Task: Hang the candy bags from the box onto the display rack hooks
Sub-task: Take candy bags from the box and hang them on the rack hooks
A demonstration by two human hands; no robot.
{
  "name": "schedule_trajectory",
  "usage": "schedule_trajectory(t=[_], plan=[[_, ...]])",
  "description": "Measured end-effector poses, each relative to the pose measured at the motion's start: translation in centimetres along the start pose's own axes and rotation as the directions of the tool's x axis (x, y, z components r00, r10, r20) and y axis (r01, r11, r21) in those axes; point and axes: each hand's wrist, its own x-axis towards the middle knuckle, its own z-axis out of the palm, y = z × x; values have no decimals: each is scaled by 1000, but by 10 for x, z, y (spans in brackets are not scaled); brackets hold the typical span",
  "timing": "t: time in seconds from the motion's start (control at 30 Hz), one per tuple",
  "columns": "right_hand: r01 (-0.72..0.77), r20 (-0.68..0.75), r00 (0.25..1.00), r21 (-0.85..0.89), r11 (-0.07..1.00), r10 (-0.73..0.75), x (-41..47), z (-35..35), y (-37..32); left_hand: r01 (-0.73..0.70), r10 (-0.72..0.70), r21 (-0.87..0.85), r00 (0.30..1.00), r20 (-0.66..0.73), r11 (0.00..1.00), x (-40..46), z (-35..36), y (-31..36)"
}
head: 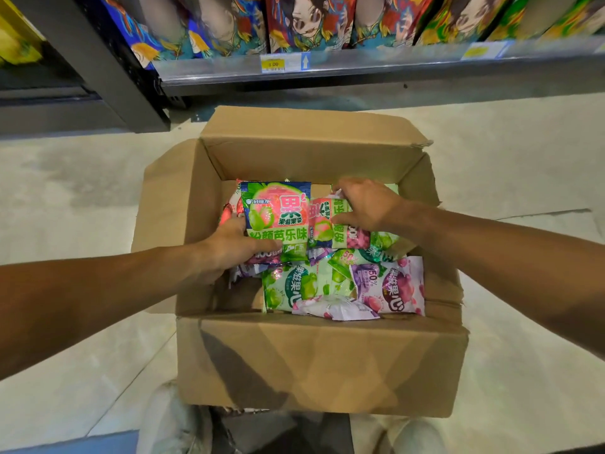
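From the head view, the near wall of the cardboard box point(314, 362) is closest, standing on the pale floor point(65, 198) just in front of the person's feet. Inside, candy bags lie loose: a green bag point(289, 286) and a purple bag point(393, 285) along the near edge, more heaped toward the far wall. The left hand point(229, 247) grips a pink guava bag point(276, 217) by its lower edge, thumb on the front. The right hand point(366, 204) is curled over a second pink bag point(322, 221) beside it, pinching its upper end. These look light, soft and crinkly, the film probably slick; I'd take each by the flat top seal, where a hang hole would likely sit. No hooks show, only a shelf point(360, 65) of packets beyond.
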Motion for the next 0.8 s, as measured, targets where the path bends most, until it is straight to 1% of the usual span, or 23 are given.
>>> schedule_trajectory(t=[0.07,0.13,0.17,0.23,0.33,0.4,0.5,0.57,0.63,0.67,0.73,0.8], plan=[[-36,50,998,-11,999,36,0,0,2,-3,3,8,1000,-4,1000,-1,1,-1],[-74,133,988,14,997,72,2,4,6,-9,9,19,1000,-14,1000,0,1,-2],[-94,163,983,53,994,85,3,5,8,-10,10,19,1000,-19,1000,1,2,-2],[-127,178,979,153,980,99,2,6,12,-25,25,15,999,-38,1000,3,3,-2],[-181,139,980,338,924,141,-4,0,19,-45,46,12,993,-109,999,9,5,-2],[-239,97,971,504,830,221,-12,-1,21,-55,56,8,989,-139,998,11,9,-2],[-275,41,934,717,641,355,-34,4,17,-27,25,-12,990,-138,1000,8,22,-1],[-267,31,914,796,543,405,-55,13,8,-19,14,-28,990,-138,999,-4,31,-1],[-261,41,896,853,452,442,-79,20,-5,-20,22,11,992,-125,1000,-22,37,5],[-266,53,886,873,410,461,-92,21,-13,-22,25,35,995,-92,999,-34,38,8],[-268,90,859,918,292,504,-116,18,-28,-11,12,49,1000,-27,999,-60,37,13],[-289,181,841,947,141,510,-139,6,-44,7,-7,42,1000,-11,999,-91,33,22]])
